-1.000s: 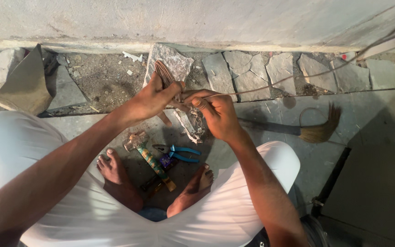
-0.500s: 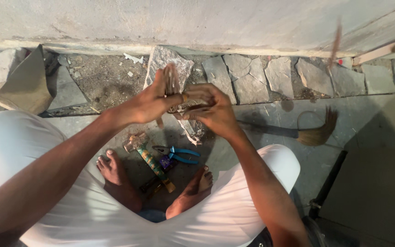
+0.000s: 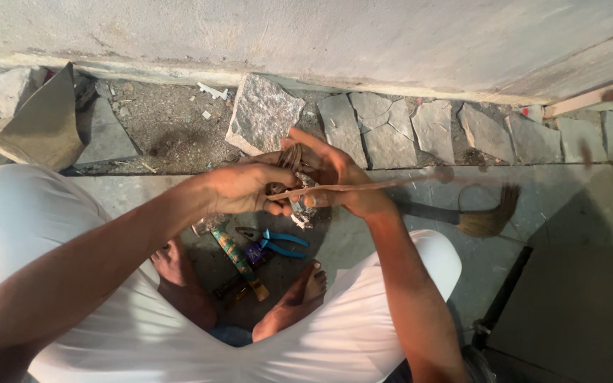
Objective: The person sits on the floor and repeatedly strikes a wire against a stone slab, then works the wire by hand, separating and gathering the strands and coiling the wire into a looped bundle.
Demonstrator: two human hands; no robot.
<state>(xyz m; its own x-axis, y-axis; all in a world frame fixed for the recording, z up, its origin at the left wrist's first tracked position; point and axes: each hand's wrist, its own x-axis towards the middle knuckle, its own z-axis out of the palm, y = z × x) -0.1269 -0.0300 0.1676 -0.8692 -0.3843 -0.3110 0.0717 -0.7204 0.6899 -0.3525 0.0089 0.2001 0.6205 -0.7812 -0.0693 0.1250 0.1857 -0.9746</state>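
Note:
My left hand (image 3: 246, 188) and my right hand (image 3: 335, 177) meet in front of me, both closed around a small bundle of brown fibres (image 3: 291, 157). A long thin brown strand (image 3: 391, 184) runs from my fingers out to the right, blurred at its far end. Below the hands, on the stone floor between my bare feet, lie blue-handled pliers (image 3: 278, 243), a green patterned tool (image 3: 239, 259) and a crumpled bit of foil (image 3: 301, 213).
A short broom (image 3: 487, 216) lies on the floor to the right. Loose flat stones (image 3: 264, 113) line the base of the wall ahead. A tan board (image 3: 40, 128) leans at far left. A dark box (image 3: 576, 312) stands at lower right.
The hands have drawn closer together and turned the bundle. The long strand, which pointed up to the right, now lies nearly level toward the right.

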